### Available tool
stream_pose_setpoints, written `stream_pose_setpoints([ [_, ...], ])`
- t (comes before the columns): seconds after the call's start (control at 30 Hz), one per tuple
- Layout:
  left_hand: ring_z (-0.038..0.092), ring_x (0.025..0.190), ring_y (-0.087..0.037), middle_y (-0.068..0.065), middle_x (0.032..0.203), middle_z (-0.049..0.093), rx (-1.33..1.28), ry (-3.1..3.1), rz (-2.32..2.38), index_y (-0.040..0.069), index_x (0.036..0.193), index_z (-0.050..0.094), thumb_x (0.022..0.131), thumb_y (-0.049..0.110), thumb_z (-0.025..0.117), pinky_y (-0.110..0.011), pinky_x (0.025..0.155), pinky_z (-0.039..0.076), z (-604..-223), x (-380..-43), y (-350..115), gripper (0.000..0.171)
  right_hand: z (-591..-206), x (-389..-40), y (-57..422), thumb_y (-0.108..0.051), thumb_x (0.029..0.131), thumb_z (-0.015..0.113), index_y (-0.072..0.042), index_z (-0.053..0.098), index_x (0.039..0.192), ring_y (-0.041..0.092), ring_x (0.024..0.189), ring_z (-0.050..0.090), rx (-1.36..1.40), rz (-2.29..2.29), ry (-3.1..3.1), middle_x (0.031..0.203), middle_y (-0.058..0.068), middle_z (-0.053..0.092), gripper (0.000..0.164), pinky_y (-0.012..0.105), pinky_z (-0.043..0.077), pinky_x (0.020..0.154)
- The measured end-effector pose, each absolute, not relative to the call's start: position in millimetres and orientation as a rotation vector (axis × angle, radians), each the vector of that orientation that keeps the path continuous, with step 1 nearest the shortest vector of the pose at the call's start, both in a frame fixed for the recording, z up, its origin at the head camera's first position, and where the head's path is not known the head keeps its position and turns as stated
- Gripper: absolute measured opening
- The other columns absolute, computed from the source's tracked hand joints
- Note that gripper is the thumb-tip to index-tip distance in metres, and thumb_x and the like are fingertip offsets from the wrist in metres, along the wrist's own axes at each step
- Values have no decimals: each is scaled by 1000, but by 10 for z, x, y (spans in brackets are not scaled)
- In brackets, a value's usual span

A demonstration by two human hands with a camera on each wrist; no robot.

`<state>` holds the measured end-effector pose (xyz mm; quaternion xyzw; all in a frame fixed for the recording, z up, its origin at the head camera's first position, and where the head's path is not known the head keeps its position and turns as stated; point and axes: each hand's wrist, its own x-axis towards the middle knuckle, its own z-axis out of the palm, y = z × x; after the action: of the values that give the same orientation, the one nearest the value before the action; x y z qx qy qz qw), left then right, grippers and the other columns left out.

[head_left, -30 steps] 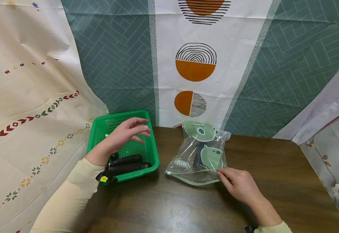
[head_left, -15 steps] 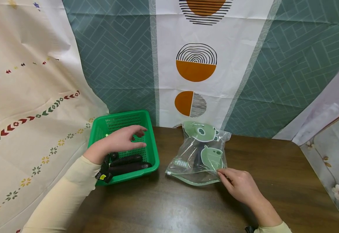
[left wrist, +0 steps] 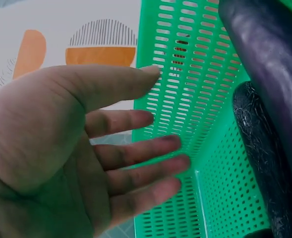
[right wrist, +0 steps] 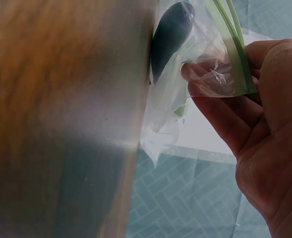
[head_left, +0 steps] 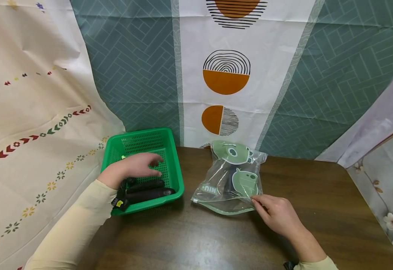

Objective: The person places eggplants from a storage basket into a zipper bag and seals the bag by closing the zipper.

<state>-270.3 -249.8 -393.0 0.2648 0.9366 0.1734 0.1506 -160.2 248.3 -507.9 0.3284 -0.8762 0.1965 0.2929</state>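
My left hand [head_left: 139, 165] hovers over the green basket [head_left: 179, 180], fingers loosely bent and nothing in them. Below it lie a smooth dark purple eggplant [head_left: 152, 194] and a thinner, blackish vegetable with a wrinkled skin [head_left: 150, 184]. In the left wrist view the eggplant [left wrist: 264, 49] and the wrinkled vegetable [left wrist: 264, 158] are off to the right of the spread fingers. My right hand [head_left: 279, 215] pinches the mouth edge of a clear zip bag [head_left: 213, 176] with green animal prints. Inside the bag lies a dark, rounded long thing [right wrist: 171, 37], partly covered by the prints.
The basket stands at the left of the brown wooden table [head_left: 199, 240], against the patterned cloth [head_left: 47, 150]. The bag's white slider [head_left: 194, 200] is at its left corner. Behind both hangs a green and white cloth [head_left: 142, 75]. A small bright green bit [head_left: 123, 156] shows beside my left wrist.
My left hand has turned and come down lower into the basket, its fingers bending more. My right hand and the zip bag have stayed in place.
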Motion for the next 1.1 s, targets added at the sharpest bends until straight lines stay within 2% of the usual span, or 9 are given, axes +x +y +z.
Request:
stream_pose_setpoints([
  [0.2,69,127,-42,-21,137,72,722,2626,409,-1,149,65,102,25,82,-60,104,58,-3960,-2749,-2522,56,-5050,-1606,2477,0,82,89,-10,85,105,14,79,80,877,521,-2326,95,-1,83,26,40,66,67],
  [0.47,71,119,-35,-22,138,71,659,2583,293,-1,146,68,99,21,85,-56,99,60,-3981,-2812,-2584,54,-5038,-1612,2473,-1,84,89,-11,85,105,13,79,79,875,525,-2357,96,-1,83,24,40,66,68],
  [0.7,65,133,-42,-21,147,67,586,2582,217,0,145,69,98,18,86,-57,101,60,-3984,-2849,-2604,54,-5053,-1623,2475,0,83,89,-10,85,105,14,79,80,887,524,-2332,95,-1,83,24,39,65,66],
  [0.93,65,131,-39,-19,149,65,516,2529,212,4,146,70,93,14,90,-49,93,62,-4076,-2869,-2615,57,-5076,-1614,2484,-3,85,89,-11,85,104,12,79,79,874,529,-2352,95,-2,83,21,38,65,67],
  [1.1,63,133,-39,-19,149,64,509,2493,212,6,143,72,91,12,92,-50,95,62,-4138,-2861,-2606,57,-5085,-1613,2490,-3,85,89,-10,85,104,12,79,79,874,524,-2351,94,-1,83,20,38,65,66],
])
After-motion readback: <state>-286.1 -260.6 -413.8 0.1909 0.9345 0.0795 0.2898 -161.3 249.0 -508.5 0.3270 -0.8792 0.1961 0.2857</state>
